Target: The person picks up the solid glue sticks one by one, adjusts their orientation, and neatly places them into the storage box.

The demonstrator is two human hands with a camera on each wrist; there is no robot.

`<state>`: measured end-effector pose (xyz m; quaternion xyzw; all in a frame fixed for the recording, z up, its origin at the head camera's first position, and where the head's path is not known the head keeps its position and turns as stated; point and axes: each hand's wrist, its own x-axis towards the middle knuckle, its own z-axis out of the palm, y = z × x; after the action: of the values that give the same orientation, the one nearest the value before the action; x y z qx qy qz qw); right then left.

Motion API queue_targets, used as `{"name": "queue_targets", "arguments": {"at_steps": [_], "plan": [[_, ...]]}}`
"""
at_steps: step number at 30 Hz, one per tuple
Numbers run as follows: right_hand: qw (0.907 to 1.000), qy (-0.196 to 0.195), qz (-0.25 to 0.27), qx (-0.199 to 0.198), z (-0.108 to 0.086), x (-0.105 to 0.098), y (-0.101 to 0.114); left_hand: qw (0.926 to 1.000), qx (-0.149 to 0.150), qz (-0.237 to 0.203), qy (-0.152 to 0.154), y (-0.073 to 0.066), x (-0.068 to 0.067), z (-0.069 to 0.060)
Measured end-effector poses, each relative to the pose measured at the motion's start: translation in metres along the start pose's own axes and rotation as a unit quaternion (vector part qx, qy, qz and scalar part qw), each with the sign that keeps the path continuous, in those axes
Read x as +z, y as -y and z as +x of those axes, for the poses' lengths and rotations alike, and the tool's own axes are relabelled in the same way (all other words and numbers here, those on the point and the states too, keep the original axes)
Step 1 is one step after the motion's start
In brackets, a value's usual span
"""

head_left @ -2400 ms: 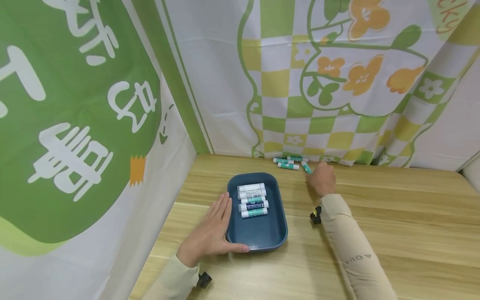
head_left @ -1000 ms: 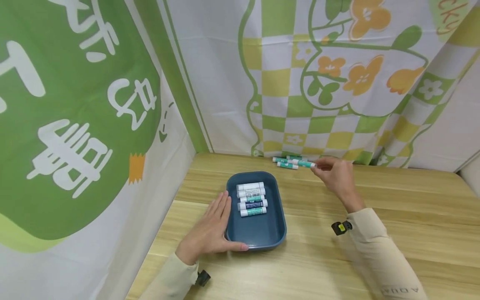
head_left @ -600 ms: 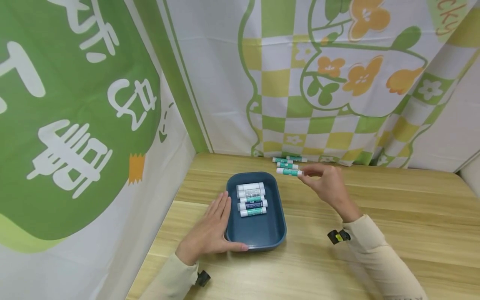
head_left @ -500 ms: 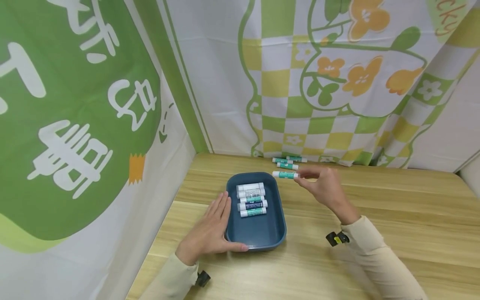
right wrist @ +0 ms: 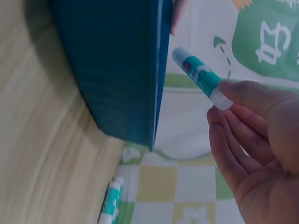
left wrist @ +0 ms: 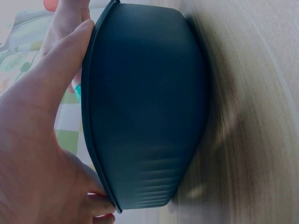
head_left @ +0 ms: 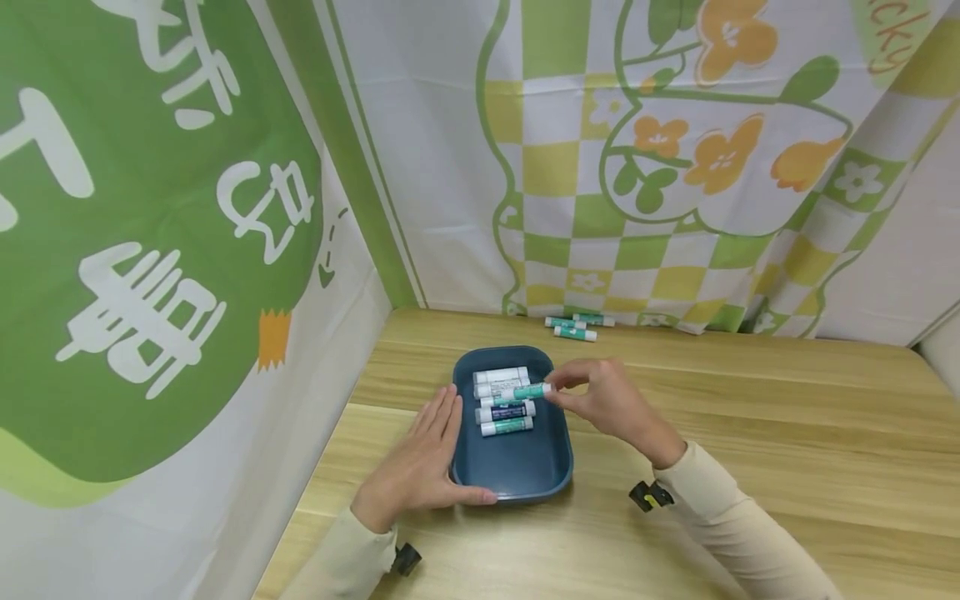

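Observation:
Thumb and fingertips of my right hand (head_left: 603, 398) pinch one end of a teal-and-white lip balm (right wrist: 201, 76). In the head view this tube hangs over the blue tray (head_left: 517, 479), above the lying row. Several lip balms lie side by side in the tray, among them a navy-labelled one (head_left: 507, 412) and a teal one (head_left: 507, 427) nearest me. My left hand (head_left: 420, 458) rests against the tray's left side, fingers straight, thumb along the near rim. The left wrist view shows that hand (left wrist: 42, 116) at the tray's rim and its outer wall.
Three more teal lip balms (head_left: 575, 334) lie together at the back of the wooden table (head_left: 750, 400), close to the checked curtain (head_left: 637, 267). A green and white cloth (head_left: 150, 250) hangs along the left side.
My right hand has picked a teal lip balm from the group at the back and carried it left and nearer, over the tray. The left hand stays at the tray.

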<state>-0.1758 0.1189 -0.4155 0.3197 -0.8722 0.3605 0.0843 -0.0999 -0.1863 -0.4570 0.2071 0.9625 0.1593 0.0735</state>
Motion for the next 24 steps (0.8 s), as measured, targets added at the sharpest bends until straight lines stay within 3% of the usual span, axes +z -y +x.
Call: {"name": "queue_targets", "arguments": {"at_steps": [11, 16, 20, 24], "plan": [[0.9935, 0.109, 0.004, -0.033, 0.001, 0.038, 0.009, 1.0, 0.006, 0.003, -0.002, 0.001, 0.002, 0.001], [0.9916, 0.122, -0.01, -0.042, 0.0, 0.048, 0.008, 1.0, 0.008, 0.004, -0.001, 0.0, 0.003, 0.001], [0.9887, 0.129, -0.056, -0.051, 0.001, 0.05, 0.009, 1.0, 0.007, 0.003, -0.001, 0.0, 0.003, 0.001], [0.9801, 0.153, -0.112, -0.06, 0.005, 0.05, 0.013, 1.0, 0.004, 0.0, -0.001, 0.001, 0.002, 0.0]]}}
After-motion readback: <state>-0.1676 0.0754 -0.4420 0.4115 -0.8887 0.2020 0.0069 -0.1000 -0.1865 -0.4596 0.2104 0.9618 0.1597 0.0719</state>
